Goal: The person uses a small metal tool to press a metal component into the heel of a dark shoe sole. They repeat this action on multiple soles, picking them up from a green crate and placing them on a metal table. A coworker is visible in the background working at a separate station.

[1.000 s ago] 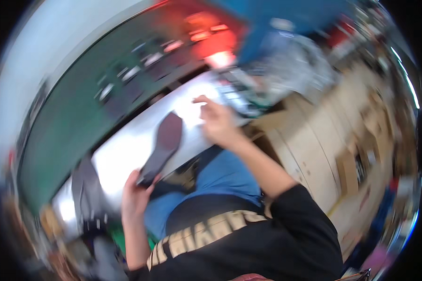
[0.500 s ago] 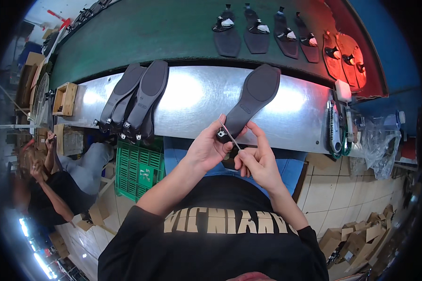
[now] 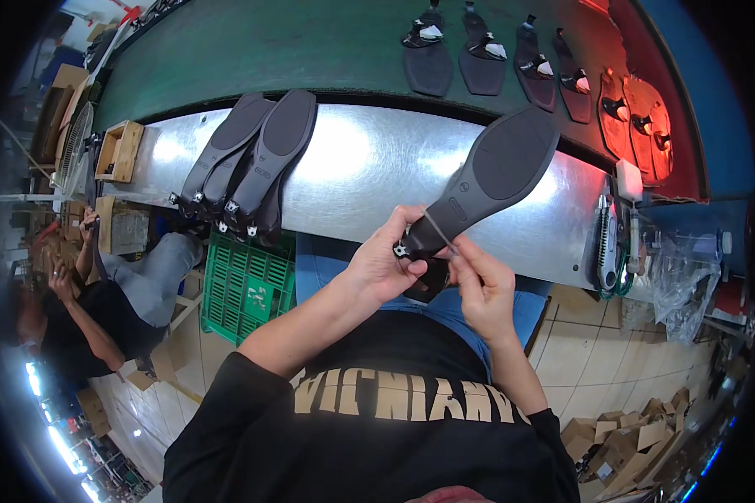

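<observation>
My left hand (image 3: 379, 267) is closed around the narrow heel end of a dark grey shoe sole (image 3: 512, 159), its underside facing up and its wide toe end pointing to the far right. A small metal fitting shows at the heel end. Across the narrow part runs a thin, pale stretched band (image 3: 438, 229), one end under my left fingers. My right hand (image 3: 485, 289) pinches the band's other end beside the sole. Whether the band passes fully round the sole is hidden. To the left, several similar soles (image 3: 287, 126) lie piled on the metal bench.
The metal bench (image 3: 344, 168) borders a green belt (image 3: 268, 59) carrying several black sandals (image 3: 482, 71); others glow under red light. A knife (image 3: 606, 243) and plastic bag (image 3: 684, 285) sit at right. A green crate (image 3: 247, 289) stands below; a co-worker (image 3: 101, 310) sits left.
The sole has tilted further right and up toward me. The band, earlier stretched between my hands near the heel end, now crosses the sole's narrow part. My right hand has moved slightly right.
</observation>
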Available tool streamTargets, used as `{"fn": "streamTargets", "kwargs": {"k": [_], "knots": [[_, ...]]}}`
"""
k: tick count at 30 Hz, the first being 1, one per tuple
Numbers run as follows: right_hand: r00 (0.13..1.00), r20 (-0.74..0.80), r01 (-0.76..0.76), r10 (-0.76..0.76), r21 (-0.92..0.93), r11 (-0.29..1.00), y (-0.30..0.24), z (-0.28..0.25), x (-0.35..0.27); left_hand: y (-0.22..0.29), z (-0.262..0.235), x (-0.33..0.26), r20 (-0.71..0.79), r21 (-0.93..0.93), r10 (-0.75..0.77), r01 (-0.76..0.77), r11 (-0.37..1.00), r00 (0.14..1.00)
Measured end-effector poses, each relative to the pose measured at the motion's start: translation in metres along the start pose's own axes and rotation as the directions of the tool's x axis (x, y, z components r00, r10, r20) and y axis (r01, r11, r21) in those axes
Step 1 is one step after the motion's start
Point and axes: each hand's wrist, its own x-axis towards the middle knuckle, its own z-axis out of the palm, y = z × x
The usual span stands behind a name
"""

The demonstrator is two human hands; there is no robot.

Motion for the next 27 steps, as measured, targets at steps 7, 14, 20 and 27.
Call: {"fn": "streamTargets", "kwargs": {"k": [7,14,20,27], "knots": [[0.898,0.207,-0.437,0.388,0.520,0.734,-0.006,-0.012,-0.001,0.003,-0.007,0.002,0.166,0.255,0.280,-0.315,0.914,0.946],[0.826,0.395,-0.556,0.403,0.452,0.697,-0.021,0.005,-0.001,0.004,0.003,0.008,0.201,0.449,0.650,-0.659,0.604,0.733],[0.834,0.307,-0.549,0.458,0.530,0.646,-0.017,0.022,-0.009,-0.005,-0.010,0.015,0.243,0.515,0.681,-0.687,0.513,0.691],[0.801,0.385,-0.594,0.458,0.603,0.533,-0.034,0.001,0.003,0.001,-0.009,0.001,0.254,0.477,0.715,-0.728,0.493,0.651]]}}
